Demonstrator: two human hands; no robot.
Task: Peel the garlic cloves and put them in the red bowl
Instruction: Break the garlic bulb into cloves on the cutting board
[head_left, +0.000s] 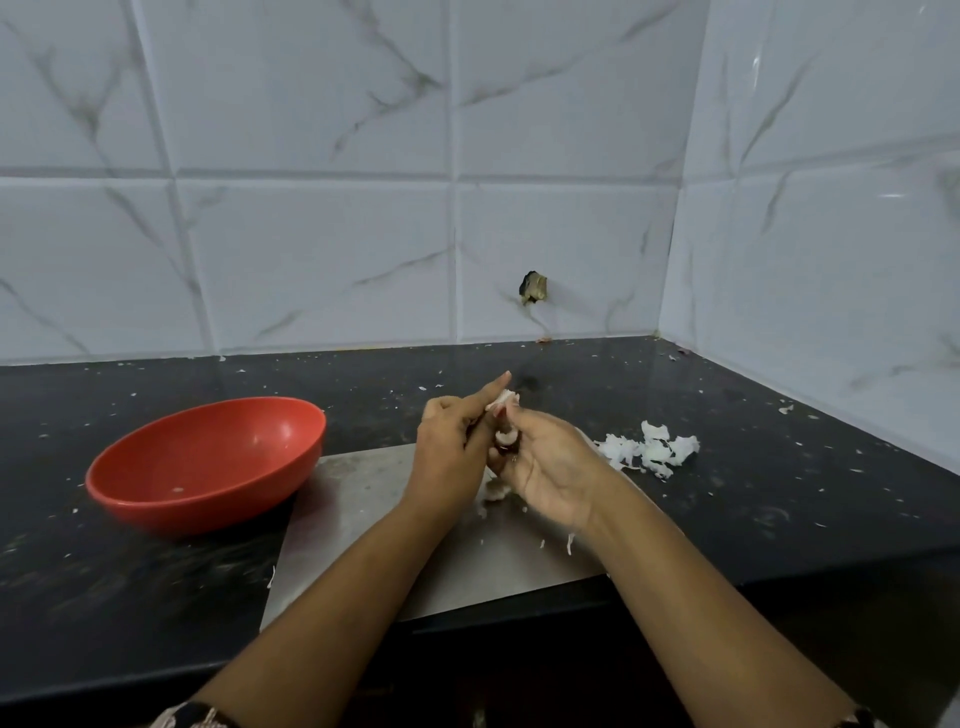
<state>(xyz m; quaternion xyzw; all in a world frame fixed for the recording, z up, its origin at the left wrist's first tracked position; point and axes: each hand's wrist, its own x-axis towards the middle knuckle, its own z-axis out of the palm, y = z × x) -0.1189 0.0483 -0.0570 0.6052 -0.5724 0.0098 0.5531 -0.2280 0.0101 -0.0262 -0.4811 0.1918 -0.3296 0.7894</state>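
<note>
Both hands meet above a steel board (363, 519) on the dark counter. My left hand (452, 452) and my right hand (550, 467) pinch a garlic piece (505, 415) between their fingertips, with white papery skin showing at its top and a pale clove below. My left index finger points straight up and away. The red bowl (156, 493) stands to the left of the board; I see only a tiny white bit inside it. More garlic bits (496, 491) lie on the board under my hands, partly hidden.
A heap of white garlic skins (649, 449) lies on the black counter (779, 493) to the right of my hands. Small skin flakes are scattered over the counter. Tiled walls close the back and right side. The counter's front edge runs below my forearms.
</note>
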